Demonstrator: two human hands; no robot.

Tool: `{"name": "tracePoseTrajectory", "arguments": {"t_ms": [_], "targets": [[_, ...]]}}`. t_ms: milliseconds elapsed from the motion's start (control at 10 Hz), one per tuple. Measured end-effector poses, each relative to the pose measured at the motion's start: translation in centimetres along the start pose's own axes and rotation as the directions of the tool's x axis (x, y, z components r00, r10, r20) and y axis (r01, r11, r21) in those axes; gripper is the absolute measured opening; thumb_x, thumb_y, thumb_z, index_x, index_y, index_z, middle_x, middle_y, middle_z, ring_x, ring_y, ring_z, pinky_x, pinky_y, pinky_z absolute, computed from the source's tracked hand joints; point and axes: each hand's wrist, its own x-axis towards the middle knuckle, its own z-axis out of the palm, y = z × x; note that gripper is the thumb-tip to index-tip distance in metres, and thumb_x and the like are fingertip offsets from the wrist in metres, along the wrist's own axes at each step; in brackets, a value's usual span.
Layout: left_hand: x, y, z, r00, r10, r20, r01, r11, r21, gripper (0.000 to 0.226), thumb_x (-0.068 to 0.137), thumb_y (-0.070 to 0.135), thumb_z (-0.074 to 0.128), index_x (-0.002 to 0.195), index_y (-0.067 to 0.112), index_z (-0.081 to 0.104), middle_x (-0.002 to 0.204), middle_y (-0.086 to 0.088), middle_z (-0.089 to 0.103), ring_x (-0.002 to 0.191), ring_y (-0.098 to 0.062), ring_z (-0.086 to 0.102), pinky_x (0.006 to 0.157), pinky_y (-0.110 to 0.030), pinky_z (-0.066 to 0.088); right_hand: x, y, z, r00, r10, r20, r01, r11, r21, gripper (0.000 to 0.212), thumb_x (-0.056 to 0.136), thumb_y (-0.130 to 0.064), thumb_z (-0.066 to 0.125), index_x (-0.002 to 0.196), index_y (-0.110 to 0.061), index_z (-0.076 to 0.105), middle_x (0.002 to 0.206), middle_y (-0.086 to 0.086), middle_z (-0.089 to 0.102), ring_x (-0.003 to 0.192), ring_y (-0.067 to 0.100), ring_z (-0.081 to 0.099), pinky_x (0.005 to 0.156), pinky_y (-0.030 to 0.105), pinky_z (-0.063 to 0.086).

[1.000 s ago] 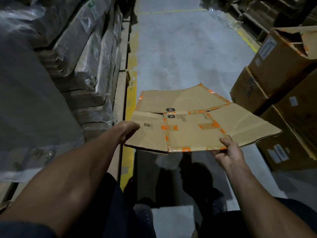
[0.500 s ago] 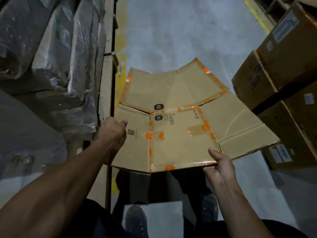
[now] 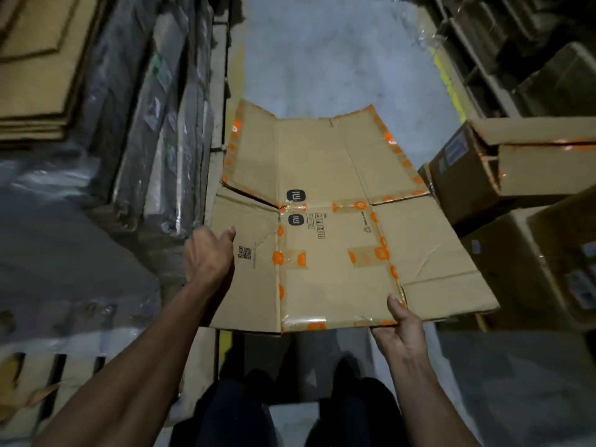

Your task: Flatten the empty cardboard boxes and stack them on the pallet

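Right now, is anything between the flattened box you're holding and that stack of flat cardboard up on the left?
Nothing visible blocks it. Left hand and right hand hold the flattened box over the aisle. The flat cardboard stack lies upper left; the wrapped bundles between them sit below its top.

Two hands were in view — the left hand (image 3: 208,253) and the right hand (image 3: 401,330) — with one flattened box (image 3: 338,227) between them. One stack of flat cardboard sheets (image 3: 35,69) lay at upper left — at right, at least three unflattened boxes (image 3: 503,162).
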Motion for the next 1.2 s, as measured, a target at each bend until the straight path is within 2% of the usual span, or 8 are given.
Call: {"name": "tracePoseTrajectory", "arguments": {"t_ms": [100,300,500,700,900,1000,1100,1200], "targets": [[-2.5,3.2,-5.1,0.998,0.003,-0.055,-0.006,0.999,-0.052,0.048,0.095,0.048,0.059,0.104,0.001,0.063,0.102,-0.02,0.067,0.096,-0.038,0.062,0.078,-0.043,0.052,-4.8,-2.6,3.4,1.0,0.022,0.014,-0.023,0.999,0.027,0.134,0.001,-0.002,0.099,0.129,-0.005,0.061,0.117,0.019,0.071,0.114,0.037,0.064,0.102,0.062,0.044],[-6.4,8.8,-12.0,0.973,0.002,-0.232,-0.034,0.99,-0.134,0.051,0.091,0.048,0.064,0.104,-0.001,0.067,0.104,-0.025,0.068,0.097,-0.042,0.063,0.079,-0.046,0.053,-9.7,-8.6,9.4,0.991,0.08,0.106,-0.076,0.996,-0.041,0.134,0.009,-0.002,0.1,0.136,-0.004,0.056,0.127,0.02,0.066,0.123,0.038,0.059,0.095,0.061,0.047],[-10.0,13.1,-15.5,0.917,-0.058,-0.395,-0.05,0.965,-0.257,0.051,0.088,0.05,0.064,0.103,0.001,0.07,0.101,-0.022,0.071,0.094,-0.04,0.066,0.08,-0.05,0.056,-10.8,-14.0,14.2,0.956,0.144,0.256,-0.121,0.987,-0.106,0.135,0.015,-0.001,0.101,0.141,-0.009,0.052,0.129,0.018,0.066,0.126,0.037,0.057,0.104,0.062,0.042],[-11.7,16.3,-20.2,0.854,-0.138,-0.501,-0.061,0.931,-0.359,0.047,0.089,0.052,0.062,0.102,0.008,0.071,0.096,-0.014,0.072,0.089,-0.036,0.066,0.074,-0.042,0.052,-11.8,-16.6,21.6,0.875,0.239,0.42,-0.182,0.968,-0.17,0.129,0.02,0.0,0.102,0.14,-0.011,0.053,0.131,0.017,0.065,0.125,0.038,0.057,0.09,0.062,0.047],[-11.3,17.1,-25.0,0.765,-0.244,-0.595,-0.09,0.875,-0.475,0.036,0.088,0.05,0.066,0.097,0.016,0.071,0.091,-0.007,0.071,0.082,-0.03,0.066,0.074,-0.041,0.054,-11.8,-15.0,28.9,0.83,0.245,0.5,-0.143,0.962,-0.234,0.12,-0.001,-0.007,0.101,0.114,-0.011,0.066,0.106,0.012,0.076,0.094,0.031,0.074,0.099,0.052,0.044],[-9.4,16.3,-27.2,0.725,-0.299,-0.62,-0.096,0.848,-0.521,0.031,0.084,0.054,0.067,0.09,0.023,0.068,0.089,-0.006,0.073,0.081,-0.03,0.068,0.077,-0.047,0.058,-11.3,-13.0,32.8,0.812,0.272,0.516,-0.147,0.951,-0.27,0.125,-0.002,-0.007,0.1,0.118,-0.012,0.066,0.107,0.011,0.076,0.106,0.029,0.067,0.092,0.051,0.047],[-6.7,14.9,-29.2,0.686,-0.359,-0.633,-0.104,0.813,-0.573,0.042,0.078,0.06,0.066,0.09,0.02,0.07,0.085,-0.004,0.073,0.077,-0.028,0.069,0.075,-0.051,0.059,-11.0,-10.3,37.3,0.769,0.31,0.559,-0.151,0.938,-0.312,0.121,-0.003,-0.006,0.1,0.113,-0.009,0.067,0.103,0.012,0.076,0.092,0.03,0.074,0.096,0.05,0.045],[-2.7,12.9,-31.4,0.633,-0.42,-0.65,-0.118,0.778,-0.618,0.052,0.077,0.061,0.066,0.098,0.014,0.073,0.086,-0.006,0.073,0.079,-0.028,0.07,0.074,-0.049,0.059,-10.2,-6.3,42.5,0.718,0.35,0.602,-0.149,0.922,-0.358,0.115,-0.004,-0.005,0.099,0.107,-0.009,0.069,0.102,0.013,0.076,0.091,0.031,0.073,0.088,0.05,0.047]]}}
